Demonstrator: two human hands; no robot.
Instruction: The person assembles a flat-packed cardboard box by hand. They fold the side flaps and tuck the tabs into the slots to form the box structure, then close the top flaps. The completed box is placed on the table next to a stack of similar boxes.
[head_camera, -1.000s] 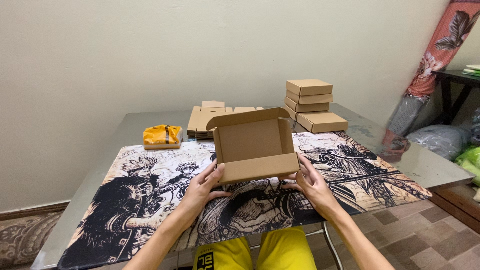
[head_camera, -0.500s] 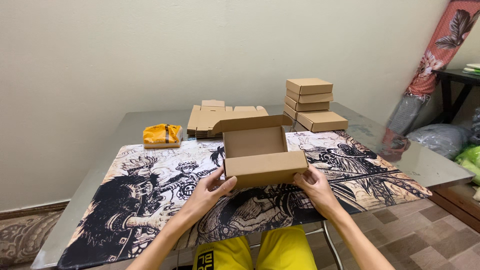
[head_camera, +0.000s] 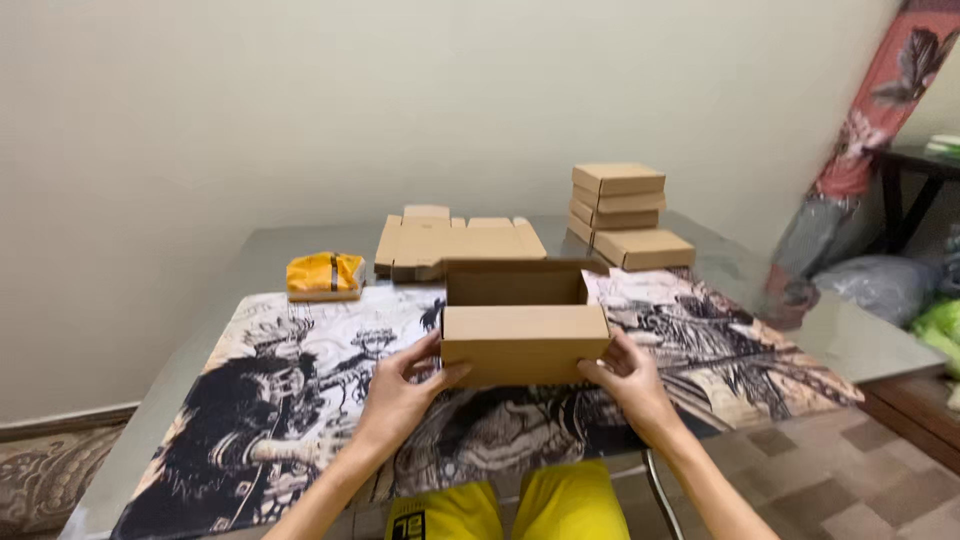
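A: Where's the box (head_camera: 524, 330) now?

B: Over the mat (head_camera: 300, 400), about the middle of the table (head_camera: 860, 350), nearer the near edge than the far one. Both hands have it. The left hand (head_camera: 400, 392) is curled round the lower left corner, thumb up on the front face, fingers under. The right hand (head_camera: 628, 380) does the same at the lower right corner. Neither is a tight fist; the grip looks light, mostly fingertips.

A: Is it resting on the mat or lifted?

B: I can't tell for sure. The bottom edge sits level with the thumbs, so it may be just off the surface.

A: What might go wrong?

B: The lid is open and the back wall stands above the front. With a hold only at the two bottom corners, the thin card could buckle or the side flaps could spring out, I'd judge. A squeeze that's uneven would twist it.

A: Anything nearby to knock?

B: The flat cartons (head_camera: 455, 243) lie just behind it, toward the far edge. The stack (head_camera: 618, 195) and a single closed box (head_camera: 644, 248) are at the far right. A push forward could shove the flats. The yellow bundle (head_camera: 324, 275) at the far left is well apart.
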